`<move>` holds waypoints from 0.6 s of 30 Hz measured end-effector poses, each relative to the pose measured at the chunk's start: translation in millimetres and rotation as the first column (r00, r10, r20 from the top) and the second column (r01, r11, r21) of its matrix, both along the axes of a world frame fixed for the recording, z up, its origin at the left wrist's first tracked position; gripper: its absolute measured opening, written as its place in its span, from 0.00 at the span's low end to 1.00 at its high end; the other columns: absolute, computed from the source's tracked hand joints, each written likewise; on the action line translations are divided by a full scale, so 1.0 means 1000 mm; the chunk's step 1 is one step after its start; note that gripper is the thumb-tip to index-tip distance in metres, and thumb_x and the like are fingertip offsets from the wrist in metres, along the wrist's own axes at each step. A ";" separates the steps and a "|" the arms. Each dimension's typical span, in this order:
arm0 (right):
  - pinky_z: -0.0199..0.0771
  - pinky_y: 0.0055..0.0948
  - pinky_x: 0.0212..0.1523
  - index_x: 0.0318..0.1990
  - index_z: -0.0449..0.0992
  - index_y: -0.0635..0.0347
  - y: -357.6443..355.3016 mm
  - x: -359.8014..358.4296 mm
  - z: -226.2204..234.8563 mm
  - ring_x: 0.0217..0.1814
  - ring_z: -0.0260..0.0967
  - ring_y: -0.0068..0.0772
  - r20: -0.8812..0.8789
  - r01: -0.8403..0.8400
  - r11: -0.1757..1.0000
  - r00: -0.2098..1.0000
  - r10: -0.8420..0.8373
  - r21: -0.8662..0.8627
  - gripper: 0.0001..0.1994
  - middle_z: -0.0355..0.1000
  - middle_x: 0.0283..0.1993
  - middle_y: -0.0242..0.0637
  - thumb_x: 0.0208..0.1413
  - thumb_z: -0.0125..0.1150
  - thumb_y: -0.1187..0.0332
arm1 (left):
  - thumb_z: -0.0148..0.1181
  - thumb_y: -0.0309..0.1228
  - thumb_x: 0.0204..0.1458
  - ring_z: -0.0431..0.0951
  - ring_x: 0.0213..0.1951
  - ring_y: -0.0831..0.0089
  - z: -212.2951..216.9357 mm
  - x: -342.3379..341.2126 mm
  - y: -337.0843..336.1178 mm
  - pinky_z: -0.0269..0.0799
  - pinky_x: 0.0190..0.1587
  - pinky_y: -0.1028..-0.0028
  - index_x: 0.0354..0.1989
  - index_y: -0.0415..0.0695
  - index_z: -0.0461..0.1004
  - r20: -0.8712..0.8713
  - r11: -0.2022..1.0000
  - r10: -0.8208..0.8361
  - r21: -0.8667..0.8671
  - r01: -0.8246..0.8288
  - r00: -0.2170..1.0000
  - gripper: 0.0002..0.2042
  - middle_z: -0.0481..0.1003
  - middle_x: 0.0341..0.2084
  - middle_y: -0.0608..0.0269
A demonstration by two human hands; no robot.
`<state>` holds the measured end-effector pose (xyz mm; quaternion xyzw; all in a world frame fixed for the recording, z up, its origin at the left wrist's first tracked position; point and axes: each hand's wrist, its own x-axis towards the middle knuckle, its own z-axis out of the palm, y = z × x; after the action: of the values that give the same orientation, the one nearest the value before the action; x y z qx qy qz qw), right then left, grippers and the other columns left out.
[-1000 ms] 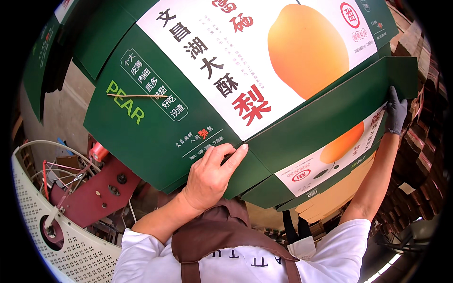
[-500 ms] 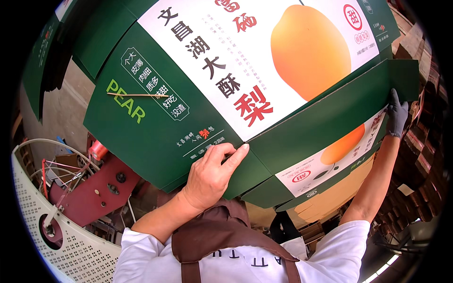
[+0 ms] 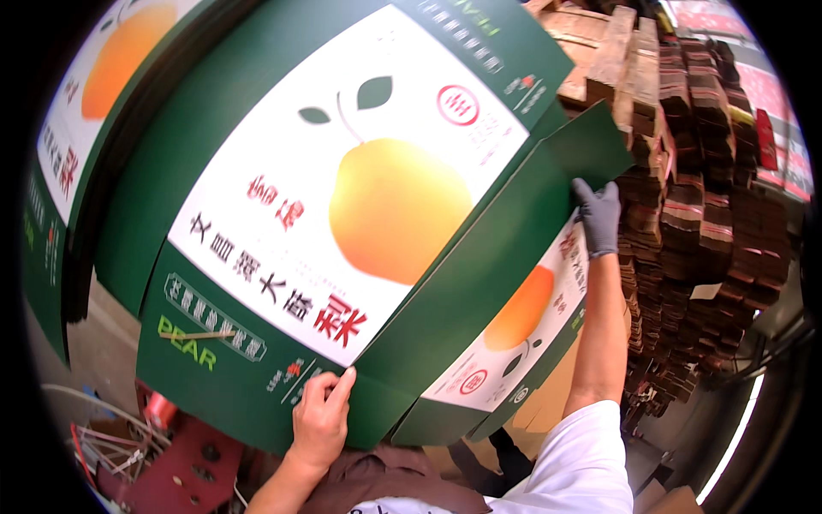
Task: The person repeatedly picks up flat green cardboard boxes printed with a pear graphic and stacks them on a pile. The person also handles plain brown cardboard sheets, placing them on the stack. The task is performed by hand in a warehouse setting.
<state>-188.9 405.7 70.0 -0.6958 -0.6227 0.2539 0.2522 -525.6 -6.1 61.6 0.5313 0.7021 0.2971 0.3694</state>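
Head view, room: stacks of flattened brown cardboard (image 3: 711,171) rise at the right, with wooden pallet boards (image 3: 612,51) at the top; grey floor (image 3: 94,343) shows at lower left beside a red metal machine part (image 3: 184,467).
Head view, carton: a large green fruit carton (image 3: 342,214), folded flat, fills the middle, tilted, its white panel printed with a yellow pear; a second printed carton (image 3: 505,343) lies under it at the lower right, and another one (image 3: 60,154) stands at the far left.
Left hand (image 3: 321,420): bare, fingers curled over the carton's lower edge, thumb on the face, gripping it.
Right hand (image 3: 597,216): in a grey glove, fingers closed on the edge of the carton's green side flap (image 3: 582,150).
Materials: smooth printed cardboard, creased at the folds; rough corrugated edges in the stacks.
Clothing: white sleeve (image 3: 574,463), brown apron (image 3: 394,484).
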 end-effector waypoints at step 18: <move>0.73 0.28 0.43 0.48 0.69 0.69 0.003 0.003 -0.017 0.38 0.72 0.30 0.042 0.032 0.999 0.999 -0.031 -0.017 0.26 0.75 0.38 0.41 0.47 0.74 0.62 | 0.63 0.17 0.49 0.75 0.33 0.61 0.000 0.003 0.001 0.74 0.33 0.67 0.51 0.42 0.78 -0.008 1.000 -0.010 -0.007 0.010 1.000 0.19 0.71 0.37 0.56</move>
<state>-186.0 408.5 52.6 -0.7127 -0.6147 0.2408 0.2372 -522.3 -5.3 61.3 0.5348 0.7019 0.2905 0.3702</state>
